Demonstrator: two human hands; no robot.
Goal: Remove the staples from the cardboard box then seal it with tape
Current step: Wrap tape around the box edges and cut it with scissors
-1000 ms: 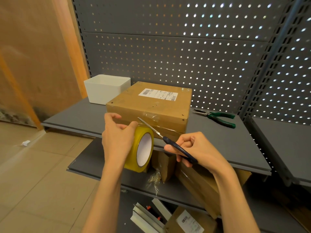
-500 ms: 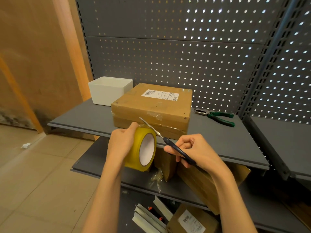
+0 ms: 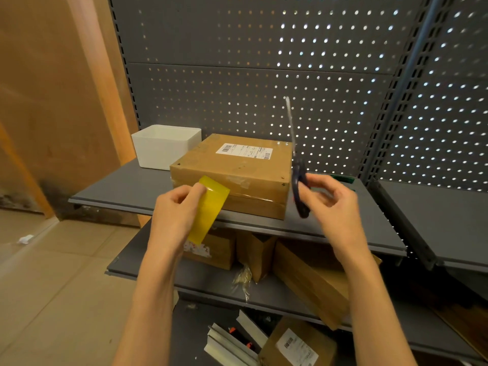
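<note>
On the upper shelf [image 3: 126,186], near its front edge, sits the closed cardboard box [image 3: 232,175], brown, with a white label and clear tape over its front seam. The left hand [image 3: 177,215] fingers grip a yellow tape roll [image 3: 208,207] before it; the right hand [image 3: 330,204] fingers hold blurred scissors [image 3: 297,178], blades up.

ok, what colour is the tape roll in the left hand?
Yellow tape roll, gripped by the left hand; seen edge-on in the head view.
</note>
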